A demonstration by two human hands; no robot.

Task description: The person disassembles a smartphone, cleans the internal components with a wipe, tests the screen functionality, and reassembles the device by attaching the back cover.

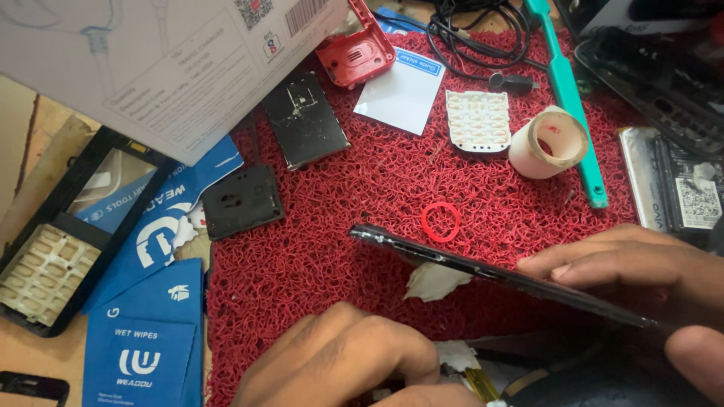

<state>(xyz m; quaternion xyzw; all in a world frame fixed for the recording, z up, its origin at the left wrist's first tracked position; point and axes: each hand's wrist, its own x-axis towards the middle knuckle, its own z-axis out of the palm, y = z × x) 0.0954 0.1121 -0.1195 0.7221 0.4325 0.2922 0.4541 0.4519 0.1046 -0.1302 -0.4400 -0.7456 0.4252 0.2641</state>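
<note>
The middle of the red mat (332, 218) lies open, with only a small red ring (441, 222) there. Its far edge is crowded by a tape roll (549, 142), keypad sheet (477, 120), green tool (569, 90) and cardboard box (151, 60).

Left hand (347, 358) positioned low at centre, knuckles up, fingers curled under; right hand (641, 264) at right edge, fingers extended leftward, closed in a grip.

Both my hands are showing bare: my left hand (343, 358) and my right hand (641, 264) are wearing no gloves, rings or bands. No sleeve is reaching either wrist in view. Fingernails on my right hand are showing short and plain.
</note>
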